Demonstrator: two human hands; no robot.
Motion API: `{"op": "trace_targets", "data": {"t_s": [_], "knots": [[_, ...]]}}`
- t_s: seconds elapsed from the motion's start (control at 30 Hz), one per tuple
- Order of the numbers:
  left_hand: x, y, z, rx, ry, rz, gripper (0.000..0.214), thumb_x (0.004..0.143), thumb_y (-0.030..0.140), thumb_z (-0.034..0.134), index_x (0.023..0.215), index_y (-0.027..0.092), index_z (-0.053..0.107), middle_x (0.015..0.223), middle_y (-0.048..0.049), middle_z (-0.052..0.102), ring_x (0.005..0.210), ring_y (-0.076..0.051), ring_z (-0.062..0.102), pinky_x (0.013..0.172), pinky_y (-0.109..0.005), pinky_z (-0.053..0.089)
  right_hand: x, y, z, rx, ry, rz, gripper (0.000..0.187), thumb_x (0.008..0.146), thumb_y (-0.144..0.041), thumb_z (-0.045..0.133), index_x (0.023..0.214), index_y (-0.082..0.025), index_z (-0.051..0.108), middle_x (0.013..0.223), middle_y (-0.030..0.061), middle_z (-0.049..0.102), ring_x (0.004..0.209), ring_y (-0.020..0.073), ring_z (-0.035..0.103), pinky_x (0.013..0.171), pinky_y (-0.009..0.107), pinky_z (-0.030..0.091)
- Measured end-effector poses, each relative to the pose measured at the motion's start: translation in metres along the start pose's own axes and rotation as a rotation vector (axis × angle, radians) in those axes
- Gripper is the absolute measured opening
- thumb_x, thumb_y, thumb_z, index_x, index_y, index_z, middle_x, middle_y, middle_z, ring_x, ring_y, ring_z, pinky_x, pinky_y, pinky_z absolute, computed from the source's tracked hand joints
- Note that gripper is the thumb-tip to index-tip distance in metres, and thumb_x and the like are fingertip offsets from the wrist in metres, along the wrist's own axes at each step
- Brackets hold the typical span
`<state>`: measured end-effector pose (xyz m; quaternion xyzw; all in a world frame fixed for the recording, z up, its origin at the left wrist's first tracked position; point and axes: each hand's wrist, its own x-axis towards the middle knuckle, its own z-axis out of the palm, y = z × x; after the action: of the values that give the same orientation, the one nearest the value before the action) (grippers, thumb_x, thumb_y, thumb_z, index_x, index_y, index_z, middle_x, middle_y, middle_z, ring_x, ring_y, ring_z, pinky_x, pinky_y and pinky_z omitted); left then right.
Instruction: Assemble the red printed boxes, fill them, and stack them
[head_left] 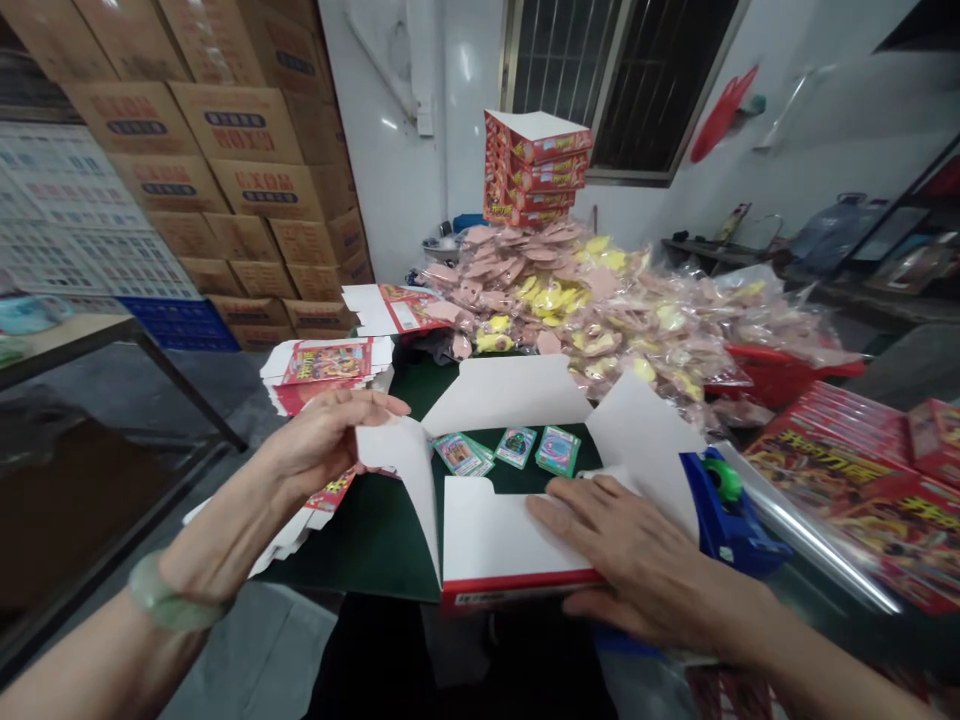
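Observation:
An unfolded white cardboard box point(510, 400) with a red edge lies open on the dark green table top point(375, 540). My left hand point(326, 435) pinches the box's left flap. Across the near flap my right hand point(622, 555) lies flat, fingers stretched out, thumb under the red edge. Several small card packets point(517, 447) show through the open middle of the box, lying on the green surface.
A blue tape dispenser point(731, 515) sits right of the box. Flat red box blanks point(326, 370) are stacked at left, finished red boxes point(862, 480) at right. A heap of bagged pink and yellow items point(600, 310) fills the back, with stacked red boxes point(534, 165) behind. Cardboard cartons point(240, 170) line the left wall.

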<state>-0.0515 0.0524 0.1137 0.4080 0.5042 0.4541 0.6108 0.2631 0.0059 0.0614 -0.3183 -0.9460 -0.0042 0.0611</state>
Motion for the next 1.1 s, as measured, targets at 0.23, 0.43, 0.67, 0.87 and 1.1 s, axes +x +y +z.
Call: {"op": "trace_targets", "data": {"t_s": [0.23, 0.43, 0.67, 0.87, 1.1], "knots": [[0.004, -0.053, 0.013, -0.066, -0.053, 0.258, 0.078, 0.055, 0.04, 0.082, 0.125, 0.023, 0.053, 0.092, -0.0035, 0.066, 0.08, -0.017, 0.062, 0.066, -0.024, 0.048, 0.007, -0.007, -0.006, 0.101, -0.066, 0.076, 0.06, 0.075, -0.03, 0.067, 0.13, -0.024, 0.043, 0.12, 0.0106, 0.05, 0.109, 0.0276, 0.05, 0.097, 0.047, 0.039], [0.007, -0.085, 0.04, -0.147, 0.042, -0.032, 0.096, 0.052, 0.047, 0.083, 0.133, 0.02, 0.039, 0.091, -0.0056, 0.066, 0.079, -0.019, 0.064, 0.067, -0.03, 0.048, 0.009, -0.004, -0.002, 0.074, -0.036, 0.061, 0.062, 0.075, -0.028, 0.067, 0.132, -0.024, 0.042, 0.122, 0.0118, 0.048, 0.112, 0.0292, 0.049, 0.098, 0.049, 0.038], [0.008, -0.079, 0.052, 0.029, -0.024, -0.065, 0.082, 0.052, 0.028, 0.085, 0.122, 0.019, 0.043, 0.093, -0.0062, 0.069, 0.078, -0.021, 0.067, 0.071, -0.033, 0.052, 0.005, -0.009, 0.001, 0.01, 0.013, 0.022, 0.066, 0.074, -0.031, 0.068, 0.134, -0.022, 0.042, 0.119, 0.0149, 0.051, 0.107, 0.0313, 0.053, 0.09, 0.05, 0.044], [0.006, -0.077, 0.052, 0.125, 0.124, -0.003, 0.07, 0.055, 0.022, 0.08, 0.115, 0.019, 0.044, 0.087, -0.0032, 0.07, 0.068, -0.018, 0.066, 0.061, -0.028, 0.052, -0.005, -0.019, 0.008, -0.15, 0.157, 0.007, 0.063, 0.073, -0.035, 0.068, 0.129, -0.016, 0.047, 0.121, 0.02, 0.054, 0.109, 0.0345, 0.053, 0.087, 0.05, 0.046], [-0.006, -0.071, 0.051, 0.187, -0.116, -0.097, 0.055, 0.057, 0.027, 0.081, 0.106, 0.017, 0.057, 0.095, -0.0084, 0.072, 0.075, -0.023, 0.068, 0.064, -0.031, 0.054, -0.004, -0.03, 0.006, -0.093, 0.169, -0.015, 0.065, 0.073, -0.039, 0.07, 0.13, -0.017, 0.047, 0.126, 0.0185, 0.053, 0.115, 0.0346, 0.05, 0.091, 0.05, 0.046]]}}
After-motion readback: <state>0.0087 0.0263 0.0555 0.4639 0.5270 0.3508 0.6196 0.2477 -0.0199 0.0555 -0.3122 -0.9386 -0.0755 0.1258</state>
